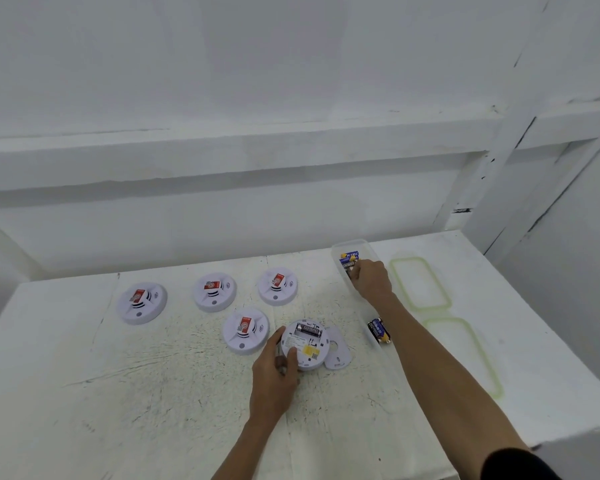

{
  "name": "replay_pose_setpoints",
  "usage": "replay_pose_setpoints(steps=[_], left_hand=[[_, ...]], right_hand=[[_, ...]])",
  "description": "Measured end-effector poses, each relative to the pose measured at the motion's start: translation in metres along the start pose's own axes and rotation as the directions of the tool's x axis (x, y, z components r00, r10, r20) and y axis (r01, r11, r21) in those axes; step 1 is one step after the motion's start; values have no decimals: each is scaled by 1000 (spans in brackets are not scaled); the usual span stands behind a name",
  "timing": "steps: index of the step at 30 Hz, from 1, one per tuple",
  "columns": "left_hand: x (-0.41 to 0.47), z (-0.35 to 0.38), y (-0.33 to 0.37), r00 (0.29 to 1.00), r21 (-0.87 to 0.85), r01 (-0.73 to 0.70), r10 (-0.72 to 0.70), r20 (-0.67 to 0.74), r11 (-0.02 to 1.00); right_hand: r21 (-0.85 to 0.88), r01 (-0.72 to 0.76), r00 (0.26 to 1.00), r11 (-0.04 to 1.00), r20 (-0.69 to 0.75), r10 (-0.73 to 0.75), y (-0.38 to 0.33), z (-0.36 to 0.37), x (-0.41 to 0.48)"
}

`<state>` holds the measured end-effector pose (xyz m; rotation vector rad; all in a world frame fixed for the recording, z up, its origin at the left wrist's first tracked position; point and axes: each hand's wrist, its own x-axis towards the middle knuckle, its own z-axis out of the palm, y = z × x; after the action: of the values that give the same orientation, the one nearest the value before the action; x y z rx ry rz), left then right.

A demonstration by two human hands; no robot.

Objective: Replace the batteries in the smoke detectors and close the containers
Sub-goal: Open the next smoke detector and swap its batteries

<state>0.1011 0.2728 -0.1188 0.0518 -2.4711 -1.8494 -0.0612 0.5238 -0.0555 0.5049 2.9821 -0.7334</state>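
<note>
- White wall behind; a scuffed white worktop (118, 393) carries all items.
- Landmark: opened detector (307, 344), face down, compartment exposed with one cell (307, 330) seated. Old or new cannot be told.
- Left hand (274, 372): thumb and fingers curled round the left rim of the opened detector, steadying it.
- Backplate (336, 348): removed, lying against the opened detector's right side.
- Right hand (373, 280): reaching into the far container (352, 244), behind and right of the opened detector, fingers bent down among the batteries (349, 258). Whether it grips one cannot be told.
- Near container (374, 341): just right of the opened detector, under the right forearm, holding more batteries.
- Far lid (420, 284) and near lid (465, 355): further right, both off.
- Nearest closed detector (245, 330): just left. Row of three detectors (214, 291): behind and left. All face up.
- Progress, as judged: early. One unit is in hand, four appear unopened, and both containers remain to be closed.
</note>
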Motion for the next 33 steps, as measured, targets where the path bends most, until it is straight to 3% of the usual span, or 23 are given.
replay_pose_setpoints(steps=[7, 14, 19, 24, 27, 33], left_hand=[[2, -1, 2, 1000, -3, -8, 8, -3, 1000], [3, -2, 2, 1000, -8, -13, 13, -6, 1000], [2, -3, 2, 999, 2, -34, 34, -12, 999], [2, -2, -1, 1000, -14, -23, 23, -5, 1000], [2, -2, -3, 999, -6, -34, 34, -6, 999], [4, -1, -8, 998, 4, -61, 61, -7, 998]], right_hand=[[-32, -102, 994, 994, 22, 103, -7, 2, 4], [89, -43, 999, 995, -5, 43, -1, -3, 8], [102, 63, 990, 993, -131, -50, 2, -3, -10], [225, 182, 947, 957, -301, -110, -4, -7, -31], [309, 221, 917, 925, -388, -89, -11, -11, -46], [509, 246, 910, 825, -415, -16, -21, -10, -81]])
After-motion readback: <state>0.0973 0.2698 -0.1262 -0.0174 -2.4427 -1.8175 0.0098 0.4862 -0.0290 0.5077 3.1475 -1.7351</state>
